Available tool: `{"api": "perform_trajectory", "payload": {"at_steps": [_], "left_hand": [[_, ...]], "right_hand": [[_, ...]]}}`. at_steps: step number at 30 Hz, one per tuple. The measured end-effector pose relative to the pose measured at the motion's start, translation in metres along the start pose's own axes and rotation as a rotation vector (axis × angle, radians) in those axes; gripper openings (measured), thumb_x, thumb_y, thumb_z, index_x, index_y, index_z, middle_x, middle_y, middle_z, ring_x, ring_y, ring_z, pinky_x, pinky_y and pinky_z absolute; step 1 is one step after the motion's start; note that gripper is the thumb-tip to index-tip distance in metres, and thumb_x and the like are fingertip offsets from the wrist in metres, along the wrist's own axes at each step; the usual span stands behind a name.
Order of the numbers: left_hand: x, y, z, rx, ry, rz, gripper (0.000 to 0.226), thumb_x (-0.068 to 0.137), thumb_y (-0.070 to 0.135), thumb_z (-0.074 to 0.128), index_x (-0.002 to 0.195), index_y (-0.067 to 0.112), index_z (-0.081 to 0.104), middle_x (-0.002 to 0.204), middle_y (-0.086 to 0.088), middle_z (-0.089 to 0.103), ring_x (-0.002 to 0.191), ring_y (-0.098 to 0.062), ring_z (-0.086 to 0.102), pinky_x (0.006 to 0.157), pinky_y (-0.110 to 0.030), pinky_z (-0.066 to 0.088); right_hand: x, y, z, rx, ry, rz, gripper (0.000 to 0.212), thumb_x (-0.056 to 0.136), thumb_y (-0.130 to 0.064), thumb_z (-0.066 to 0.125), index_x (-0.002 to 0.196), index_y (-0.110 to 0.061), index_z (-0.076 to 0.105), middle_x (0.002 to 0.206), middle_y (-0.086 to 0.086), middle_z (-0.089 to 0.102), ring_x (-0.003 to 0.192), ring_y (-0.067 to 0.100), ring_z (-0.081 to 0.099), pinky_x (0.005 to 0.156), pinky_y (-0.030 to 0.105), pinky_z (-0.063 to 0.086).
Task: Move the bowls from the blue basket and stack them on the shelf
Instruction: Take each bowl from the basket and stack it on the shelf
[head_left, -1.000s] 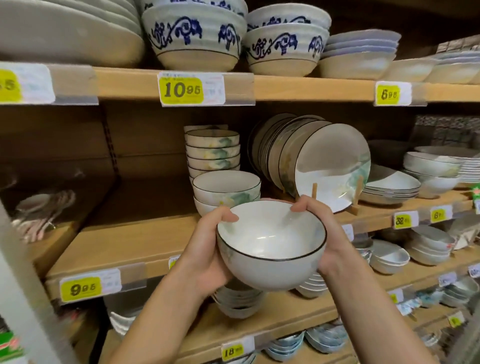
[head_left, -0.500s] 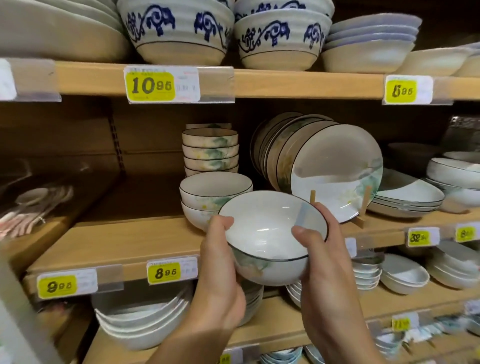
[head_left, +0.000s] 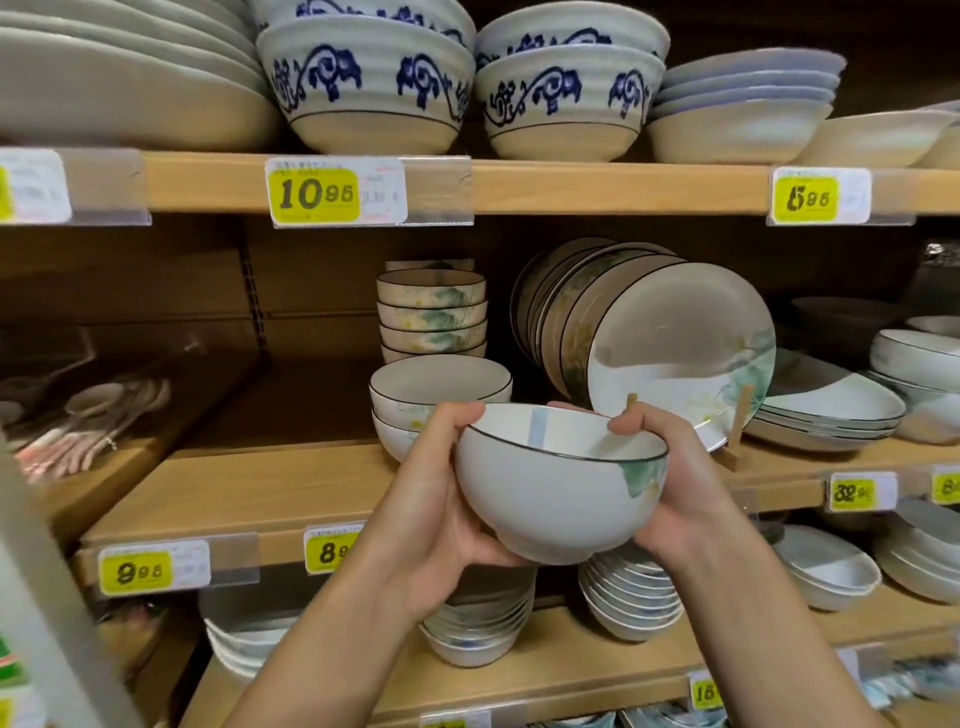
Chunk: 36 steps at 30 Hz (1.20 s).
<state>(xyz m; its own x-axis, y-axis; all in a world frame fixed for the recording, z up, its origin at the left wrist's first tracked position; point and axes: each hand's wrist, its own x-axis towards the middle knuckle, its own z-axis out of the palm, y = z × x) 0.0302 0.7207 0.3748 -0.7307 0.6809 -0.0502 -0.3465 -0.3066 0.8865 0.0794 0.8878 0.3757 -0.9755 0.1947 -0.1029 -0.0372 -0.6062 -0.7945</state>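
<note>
Wooden shop shelving packed with crockery fills the view, and everything here is placed from the white ceramic bowl with a thin dark rim and a green wash on its side (head_left: 556, 499), which is the task's thing.

It is off the shelf, in the air and tipped slightly toward the person. The left hand (head_left: 436, 519) cups its left wall and foot, thumb hooked over the rim. The right hand (head_left: 670, 478) wraps the right wall, its thumb also on the rim. Both sets of fingers are curled tight to the bowl. This two-sided grip probably keeps a smooth glazed piece steady while it is lined up.

Below and just beyond the bowl runs the front edge of the middle light-wood shelf board (head_left: 234, 493).

Directly behind the bowl's left rim sits a short stack of matching white dark-rimmed bowls (head_left: 436, 384), judged to be the likely landing spot since the shapes would nest. Further behind that stands a taller stack of smaller cream bowls with green blotches (head_left: 431, 317).

Behind the bowl's right rim, a row of round dark-rimmed plates (head_left: 675, 348) leans against a wooden peg (head_left: 631, 402), so clearance on that side looks tight.

The blue basket is not in view.
</note>
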Motion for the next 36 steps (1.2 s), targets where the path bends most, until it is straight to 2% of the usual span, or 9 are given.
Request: {"api": "perform_trajectory", "payload": {"at_steps": [6, 10, 14, 17, 21, 27, 29, 32, 36], "left_hand": [[-0.003, -0.01, 0.006, -0.031, 0.236, 0.193, 0.032, 0.092, 0.046, 0.042, 0.112, 0.032, 0.063, 0.101, 0.001, 0.076, 0.096, -0.023, 0.071, 0.077, -0.05, 0.059], [-0.008, -0.019, 0.013, -0.02, 0.272, 0.302, 0.042, 0.087, 0.05, 0.051, 0.126, 0.037, 0.054, 0.115, 0.002, 0.07, 0.108, -0.021, 0.066, 0.089, -0.054, 0.055], [-0.017, -0.015, 0.002, -0.013, 0.159, 0.233, 0.06, 0.073, 0.048, 0.068, 0.13, 0.034, 0.055, 0.122, -0.002, 0.066, 0.111, -0.025, 0.065, 0.078, -0.055, 0.057], [-0.014, 0.006, -0.017, -0.044, 0.01, 0.095, 0.049, 0.077, 0.049, 0.058, 0.118, 0.024, 0.069, 0.123, -0.011, 0.066, 0.116, -0.032, 0.062, 0.083, -0.063, 0.053], [-0.01, 0.027, -0.027, -0.01, -0.118, -0.072, 0.052, 0.078, 0.042, 0.054, 0.123, 0.02, 0.065, 0.124, -0.015, 0.066, 0.117, -0.038, 0.06, 0.096, -0.066, 0.044], [-0.015, 0.019, -0.03, 0.075, 0.072, 0.089, 0.034, 0.088, 0.028, 0.042, 0.115, 0.022, 0.063, 0.1, -0.006, 0.076, 0.098, -0.033, 0.07, 0.087, -0.06, 0.053], [-0.019, 0.019, -0.029, 0.1, 0.153, 0.142, 0.032, 0.091, 0.031, 0.041, 0.115, 0.022, 0.061, 0.097, -0.007, 0.076, 0.095, -0.033, 0.07, 0.085, -0.059, 0.054], [-0.022, 0.016, -0.026, 0.161, 0.236, 0.202, 0.031, 0.095, 0.041, 0.039, 0.118, 0.03, 0.056, 0.117, -0.01, 0.068, 0.107, -0.032, 0.064, 0.094, -0.057, 0.051], [-0.024, 0.012, -0.022, 0.216, 0.163, 0.249, 0.039, 0.09, 0.055, 0.046, 0.124, 0.037, 0.055, 0.126, -0.003, 0.063, 0.114, -0.027, 0.062, 0.093, -0.052, 0.052]], "right_hand": [[-0.019, 0.028, 0.006, -0.09, 0.171, -0.372, 0.027, 0.086, -0.04, 0.053, 0.103, -0.029, 0.071, 0.098, -0.005, 0.075, 0.085, 0.015, 0.072, 0.067, 0.035, 0.051], [-0.029, 0.05, 0.019, -0.146, 0.164, -0.532, 0.072, 0.056, -0.048, 0.067, 0.127, -0.044, 0.053, 0.116, -0.012, 0.068, 0.1, 0.007, 0.068, 0.076, 0.029, 0.054], [-0.017, 0.029, 0.02, 0.037, 0.15, -0.425, 0.043, 0.071, -0.024, 0.051, 0.109, -0.023, 0.069, 0.107, 0.008, 0.073, 0.095, 0.027, 0.068, 0.071, 0.037, 0.056], [-0.007, 0.011, 0.013, 0.08, 0.014, -0.254, 0.046, 0.063, -0.025, 0.048, 0.098, -0.013, 0.074, 0.099, 0.014, 0.074, 0.078, 0.031, 0.07, 0.066, 0.039, 0.058], [0.005, 0.001, 0.019, 0.021, -0.108, -0.02, 0.047, 0.066, -0.025, 0.044, 0.097, -0.009, 0.075, 0.101, 0.016, 0.07, 0.082, 0.035, 0.067, 0.076, 0.038, 0.055], [0.004, 0.01, 0.029, -0.109, -0.018, -0.159, 0.027, 0.074, -0.029, 0.057, 0.082, -0.013, 0.076, 0.084, 0.007, 0.073, 0.07, 0.021, 0.07, 0.066, 0.03, 0.053], [-0.008, 0.019, 0.023, -0.164, -0.016, -0.211, 0.036, 0.084, -0.042, 0.056, 0.097, -0.016, 0.077, 0.101, 0.008, 0.074, 0.091, 0.023, 0.071, 0.072, 0.037, 0.055], [-0.026, 0.029, 0.024, -0.206, -0.116, -0.272, 0.049, 0.078, -0.044, 0.062, 0.122, -0.023, 0.066, 0.124, 0.007, 0.067, 0.116, 0.03, 0.063, 0.078, 0.05, 0.058], [-0.02, 0.032, 0.03, -0.159, -0.015, -0.289, 0.039, 0.084, -0.018, 0.047, 0.118, -0.02, 0.066, 0.113, 0.007, 0.072, 0.11, 0.029, 0.066, 0.089, 0.05, 0.054]]}}
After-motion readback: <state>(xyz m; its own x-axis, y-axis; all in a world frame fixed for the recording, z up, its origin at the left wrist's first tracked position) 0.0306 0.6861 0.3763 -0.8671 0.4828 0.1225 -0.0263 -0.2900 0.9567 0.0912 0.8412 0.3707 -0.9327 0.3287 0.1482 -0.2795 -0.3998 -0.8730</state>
